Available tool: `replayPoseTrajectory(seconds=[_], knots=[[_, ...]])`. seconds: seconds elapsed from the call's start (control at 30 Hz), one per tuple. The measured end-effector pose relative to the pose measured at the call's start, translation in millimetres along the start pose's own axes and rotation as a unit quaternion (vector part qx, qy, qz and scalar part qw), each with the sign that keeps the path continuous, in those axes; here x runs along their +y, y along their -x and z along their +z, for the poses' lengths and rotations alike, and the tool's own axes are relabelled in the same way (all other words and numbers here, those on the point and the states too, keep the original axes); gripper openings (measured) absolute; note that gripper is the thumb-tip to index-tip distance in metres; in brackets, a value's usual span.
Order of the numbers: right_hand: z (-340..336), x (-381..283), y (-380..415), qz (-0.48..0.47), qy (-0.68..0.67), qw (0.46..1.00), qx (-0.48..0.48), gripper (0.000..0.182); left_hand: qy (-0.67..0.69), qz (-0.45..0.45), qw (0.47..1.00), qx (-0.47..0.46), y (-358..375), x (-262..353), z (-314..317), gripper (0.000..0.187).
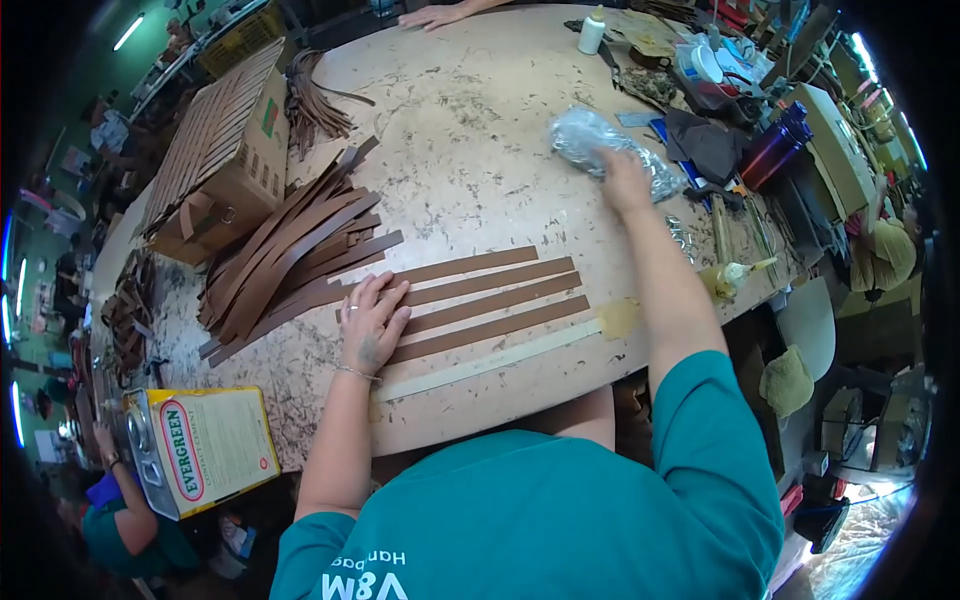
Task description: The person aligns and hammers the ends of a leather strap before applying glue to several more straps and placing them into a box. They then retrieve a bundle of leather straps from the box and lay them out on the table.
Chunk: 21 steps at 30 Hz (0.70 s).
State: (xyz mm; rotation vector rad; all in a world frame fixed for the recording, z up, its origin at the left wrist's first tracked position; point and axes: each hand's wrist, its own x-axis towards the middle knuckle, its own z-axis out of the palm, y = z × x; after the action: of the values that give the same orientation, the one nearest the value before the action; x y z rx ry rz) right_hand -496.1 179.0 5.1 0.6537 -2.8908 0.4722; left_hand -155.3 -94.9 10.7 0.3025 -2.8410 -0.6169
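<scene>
Several brown leather strips (490,293) lie side by side on the worktable (440,130). My left hand (372,318) rests flat on their left ends, its fingers stretched out. A pale strip (490,360) lies along the near side of them. Farther out to the right, my right hand (625,182) is at a clear plastic bag (585,135) with shiny contents I cannot make out. Its fingers are blurred and partly hidden against the bag. Beyond my left hand sits a heap of loose brown strips (280,255).
A cardboard box (235,150) stands at the back left, an Evergreen cement can (205,445) at the near left. On the right are a glue bottle (722,278), a purple flask (778,145) and a white bottle (592,32). Another person's hand (435,16) rests on the far edge.
</scene>
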Motion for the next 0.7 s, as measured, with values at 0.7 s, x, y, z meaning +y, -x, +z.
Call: replayPoseTrajectory(seconds=[0.7], knots=[[-23,-121,138,-0.199,0.069,0.973,-0.099,0.043,-0.066,0.010,0.991,-0.112,3,35,-4,0.051]])
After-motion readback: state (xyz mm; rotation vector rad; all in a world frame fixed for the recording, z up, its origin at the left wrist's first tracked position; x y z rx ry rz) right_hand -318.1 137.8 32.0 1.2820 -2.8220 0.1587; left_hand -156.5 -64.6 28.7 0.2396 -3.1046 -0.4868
